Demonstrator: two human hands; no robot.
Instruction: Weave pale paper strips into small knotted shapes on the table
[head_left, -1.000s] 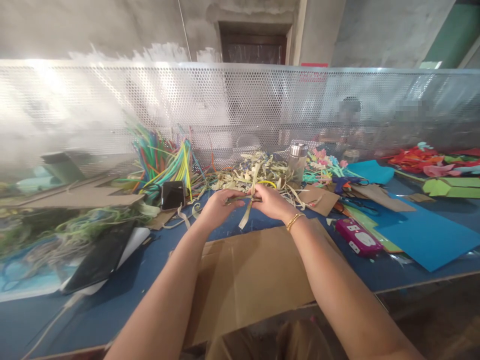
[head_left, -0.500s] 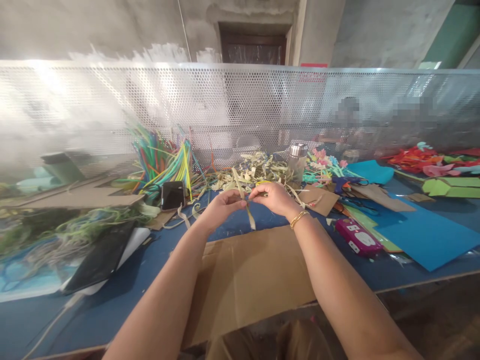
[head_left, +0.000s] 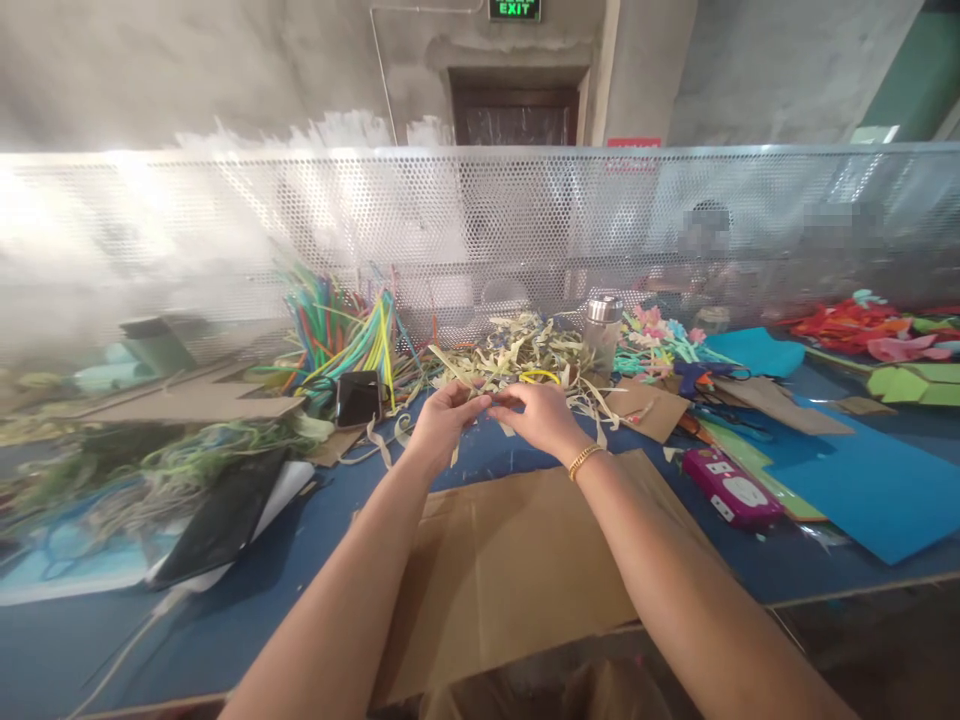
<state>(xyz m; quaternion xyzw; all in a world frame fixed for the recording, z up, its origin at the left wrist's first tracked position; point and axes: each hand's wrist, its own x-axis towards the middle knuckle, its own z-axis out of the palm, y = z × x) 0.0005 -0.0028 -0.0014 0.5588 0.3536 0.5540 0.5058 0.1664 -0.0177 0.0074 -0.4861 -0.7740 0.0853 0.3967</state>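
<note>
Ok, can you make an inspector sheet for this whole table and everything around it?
Surface: blue table; cardboard sheet at the front.
Handled things: pale strip; tangled pile of strips behind.
Clutter: dark-screened phone, metal-capped bottle, purple case, blue sheet.
Hands: left hand pinches the strip; right hand close beside, grip unclear.
Cables: pale cord at lower left, possibly a cable.
Surroundings: perforated metal screen, lit exit sign beyond.

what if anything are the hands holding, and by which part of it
A thin, pale yellow-green, leaf-like strip, seemingly pinched in the left hand, away from its visible far end; what the right hand grips cannot be told.
</note>
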